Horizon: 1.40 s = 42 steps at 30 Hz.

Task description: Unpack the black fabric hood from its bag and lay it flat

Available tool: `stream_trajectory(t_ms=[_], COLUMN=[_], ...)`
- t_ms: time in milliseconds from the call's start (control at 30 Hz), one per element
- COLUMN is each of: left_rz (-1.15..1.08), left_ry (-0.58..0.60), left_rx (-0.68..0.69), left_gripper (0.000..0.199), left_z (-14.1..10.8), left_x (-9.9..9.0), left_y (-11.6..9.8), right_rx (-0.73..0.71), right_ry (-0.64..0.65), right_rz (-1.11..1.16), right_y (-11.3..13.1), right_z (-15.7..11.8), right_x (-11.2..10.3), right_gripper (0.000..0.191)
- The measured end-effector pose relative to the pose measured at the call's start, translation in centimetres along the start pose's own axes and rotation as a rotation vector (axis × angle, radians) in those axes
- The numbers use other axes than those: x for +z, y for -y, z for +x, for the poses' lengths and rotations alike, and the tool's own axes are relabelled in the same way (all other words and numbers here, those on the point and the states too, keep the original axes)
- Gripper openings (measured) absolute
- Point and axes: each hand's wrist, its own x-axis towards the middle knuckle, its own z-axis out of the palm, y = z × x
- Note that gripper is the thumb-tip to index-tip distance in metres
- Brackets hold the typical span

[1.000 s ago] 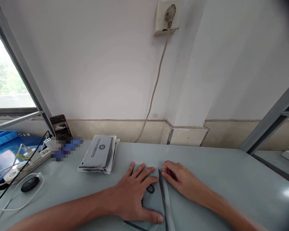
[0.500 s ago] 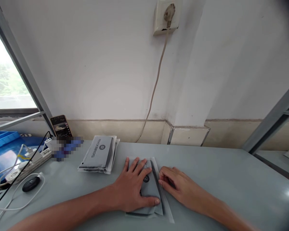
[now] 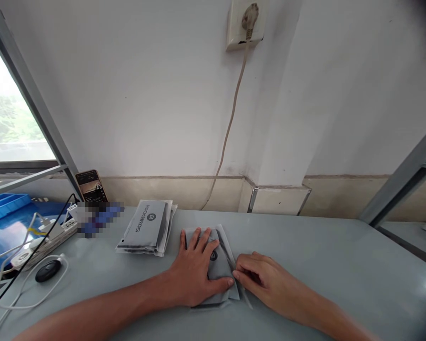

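A frosted plastic bag (image 3: pixel 220 270) with a dark round logo lies flat on the grey table, its clear edge strip running along the right side. Over it my left hand (image 3: pixel 195 274) is spread, palm down, pressing on the bag with the fingers apart. At the bag's right edge my right hand (image 3: pixel 261 274) is closed, thumb and forefinger pinching the clear strip. The exact grip is partly hidden behind the fingers. Left of the hands sits a small stack of similar bags (image 3: pixel 145 225), the top one printed ROCKBROS.
A phone (image 3: pixel 91 186) leans at the back left. In front of it are a power strip (image 3: pixel 44 244) with cables and a black oval device (image 3: pixel 48 271). A blue tray (image 3: pixel 7 206) stands far left. A wall socket (image 3: pixel 246 23) feeds a cord behind the table.
The bag has turned slightly and shifted a little away from me under my left hand. My right hand's pinch sits lower along the bag's edge strip.
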Motion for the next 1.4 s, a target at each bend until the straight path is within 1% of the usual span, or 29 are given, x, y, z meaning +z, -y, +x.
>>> stream_trajectory(t_ms=[167,267,433,533,600,667,767,833,1000,1067,1133,1200,1267,1333,1367,1400], left_rz=[-0.035,-0.052,-0.058,-0.077,-0.108,-0.146,-0.206,-0.253,-0.376,-0.427,-0.485,-0.6,-0.813,-1.069,-1.182,-1.272], left_ry=[-0.038,-0.036,-0.029,-0.047,-0.085,-0.14,-0.218,-0.247,-0.279,-0.297,-0.349,-0.412,-0.442,-0.432,-0.418,-0.393], left_rx=[-0.01,-0.019,-0.021,-0.025,-0.019,-0.001,0.029,0.025,-0.052,-0.055,-0.034,-0.035,-0.079,-0.145,-0.169,-0.182], left_gripper=[0.087,0.085,0.086,0.084,0.073,0.058,0.045,0.043,0.044,0.042,0.04,0.044,0.06,0.081,0.089,0.093], left_z=[0.2,0.3,0.3,0.1,0.0,-0.1,-0.1,0.1,0.2,0.2,0.3,0.6,1.0,1.4,1.5,1.6], left_x=[0.2,0.2,0.1,0.0,0.0,-0.1,-0.2,-0.2,-0.1,0.0,0.2,0.4,0.7,0.7,0.6,0.5], left_y=[0.2,0.3,0.4,0.5,0.5,0.5,0.6,0.8,1.1,1.2,1.3,1.5,1.7,1.6,1.5,1.4], right_rx=[-0.019,-0.02,0.001,0.004,0.029,0.068,0.098,0.095,0.081,0.094,0.116,0.129,0.138,0.155,0.164,0.171], right_ry=[0.053,0.059,0.059,0.001,-0.074,-0.145,-0.191,-0.188,-0.175,-0.167,-0.16,-0.167,-0.184,-0.194,-0.194,-0.194], right_rz=[0.033,0.065,0.076,0.044,0.024,0.013,0.011,0.051,0.228,0.284,0.309,0.317,0.338,0.379,0.405,0.438], right_y=[1.0,1.1,0.6,-0.1,-0.7,-1.2,-1.7,-1.9,-1.9,-1.9,-1.9,-2.1,-2.3,-2.6,-2.7,-2.8], right_z=[-0.1,-0.2,-0.3,-0.1,0.2,0.5,0.7,0.7,0.8,0.8,0.8,0.8,0.8,0.8,0.8,0.8], right_x=[-0.5,-0.5,-0.2,0.1,0.1,0.1,-0.1,-0.1,0.2,0.3,0.4,0.4,0.4,0.5,0.5,0.5], right_gripper=[0.044,0.046,0.048,0.045,0.039,0.032,0.031,0.034,0.039,0.039,0.04,0.043,0.049,0.055,0.058,0.059])
